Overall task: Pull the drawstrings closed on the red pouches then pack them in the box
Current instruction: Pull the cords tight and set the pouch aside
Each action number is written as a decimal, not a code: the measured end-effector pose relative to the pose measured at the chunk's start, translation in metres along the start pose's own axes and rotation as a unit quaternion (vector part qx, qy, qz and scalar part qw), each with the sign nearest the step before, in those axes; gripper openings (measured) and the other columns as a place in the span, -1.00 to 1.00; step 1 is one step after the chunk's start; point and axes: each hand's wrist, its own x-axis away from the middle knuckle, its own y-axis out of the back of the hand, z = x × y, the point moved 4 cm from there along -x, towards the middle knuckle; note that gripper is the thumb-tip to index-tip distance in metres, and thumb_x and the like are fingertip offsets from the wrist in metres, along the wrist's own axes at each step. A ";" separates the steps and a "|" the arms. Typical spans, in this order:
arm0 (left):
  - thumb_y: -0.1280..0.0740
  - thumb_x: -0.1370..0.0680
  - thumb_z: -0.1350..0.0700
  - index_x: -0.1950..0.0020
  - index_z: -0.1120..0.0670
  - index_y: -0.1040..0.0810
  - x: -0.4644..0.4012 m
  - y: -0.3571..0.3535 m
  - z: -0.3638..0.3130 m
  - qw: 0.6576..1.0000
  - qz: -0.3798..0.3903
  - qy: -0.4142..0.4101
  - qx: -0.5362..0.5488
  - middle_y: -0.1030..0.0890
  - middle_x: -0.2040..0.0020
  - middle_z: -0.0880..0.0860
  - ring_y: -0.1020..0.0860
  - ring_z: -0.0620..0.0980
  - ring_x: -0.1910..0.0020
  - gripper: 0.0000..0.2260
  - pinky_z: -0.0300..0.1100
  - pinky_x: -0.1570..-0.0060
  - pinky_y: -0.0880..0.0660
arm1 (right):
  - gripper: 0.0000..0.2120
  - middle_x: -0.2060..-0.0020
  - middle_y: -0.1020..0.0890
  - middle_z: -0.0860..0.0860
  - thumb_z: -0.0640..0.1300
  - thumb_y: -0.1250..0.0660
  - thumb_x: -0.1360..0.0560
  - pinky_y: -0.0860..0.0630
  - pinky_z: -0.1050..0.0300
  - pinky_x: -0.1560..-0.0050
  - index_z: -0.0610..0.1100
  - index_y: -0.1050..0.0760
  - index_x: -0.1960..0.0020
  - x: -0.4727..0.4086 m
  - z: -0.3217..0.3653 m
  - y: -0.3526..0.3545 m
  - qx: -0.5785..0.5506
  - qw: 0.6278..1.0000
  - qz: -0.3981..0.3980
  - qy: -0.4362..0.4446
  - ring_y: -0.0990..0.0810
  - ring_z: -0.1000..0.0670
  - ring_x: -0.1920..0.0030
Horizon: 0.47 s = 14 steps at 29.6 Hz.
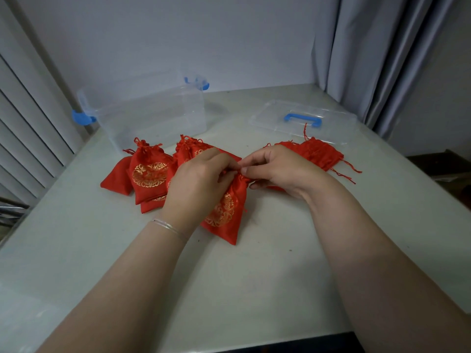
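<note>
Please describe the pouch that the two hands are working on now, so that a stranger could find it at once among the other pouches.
On the pale grey table, look in front of the clear plastic box with blue latches. The red satin pouch lies at the centre, pinched at its neck by the left hand and right hand. It alone is held; the others lie in piles behind.

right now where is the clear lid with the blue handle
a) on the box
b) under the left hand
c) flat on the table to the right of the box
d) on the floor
c: the lid lies flat on the table, off to the right of the open clear box.
</note>
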 end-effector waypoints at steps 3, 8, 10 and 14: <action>-0.38 -0.44 0.16 0.10 0.09 -0.65 0.000 -0.001 -0.002 1.000 0.003 -0.014 -0.012 -0.59 0.19 0.00 -0.56 0.01 0.28 -0.92 -0.08 0.39 -0.51 | -0.86 0.30 -0.63 0.00 -0.35 -0.35 -0.48 -0.55 0.35 0.29 -0.17 -0.62 0.05 0.002 0.002 0.003 0.043 0.999 -0.006 0.015 -0.59 0.22 0.36; -0.35 -0.45 0.13 0.08 0.09 -0.68 -0.001 -0.001 -0.001 1.000 0.013 -0.007 -0.004 -0.65 0.18 0.01 -0.60 0.00 0.23 -0.86 -0.07 0.33 -0.54 | -0.88 0.26 -0.66 -0.01 -0.30 -0.37 -0.46 -0.54 0.31 0.21 -0.13 -0.64 0.08 0.002 0.005 0.004 0.122 0.991 -0.027 0.037 -0.58 0.21 0.31; -0.35 -0.45 0.12 0.08 0.09 -0.69 -0.002 -0.001 0.001 1.000 0.013 0.001 -0.004 -0.66 0.19 0.01 -0.61 0.00 0.23 -0.86 -0.07 0.31 -0.55 | -0.89 0.32 -0.63 0.07 -0.27 -0.35 -0.47 -0.50 0.32 0.25 -0.09 -0.61 0.14 0.003 0.007 0.000 0.159 0.985 -0.039 0.051 -0.53 0.26 0.37; -0.29 -0.48 0.12 0.11 0.11 -0.64 -0.001 0.001 0.007 0.998 0.001 0.060 -0.006 -0.66 0.21 0.00 -0.61 0.01 0.24 -0.85 -0.05 0.30 -0.53 | -0.96 0.36 -0.54 0.14 -0.19 -0.31 -0.47 -0.45 0.19 0.24 -0.09 -0.53 0.12 0.002 0.011 -0.004 0.251 0.960 -0.088 0.083 -0.49 0.18 0.34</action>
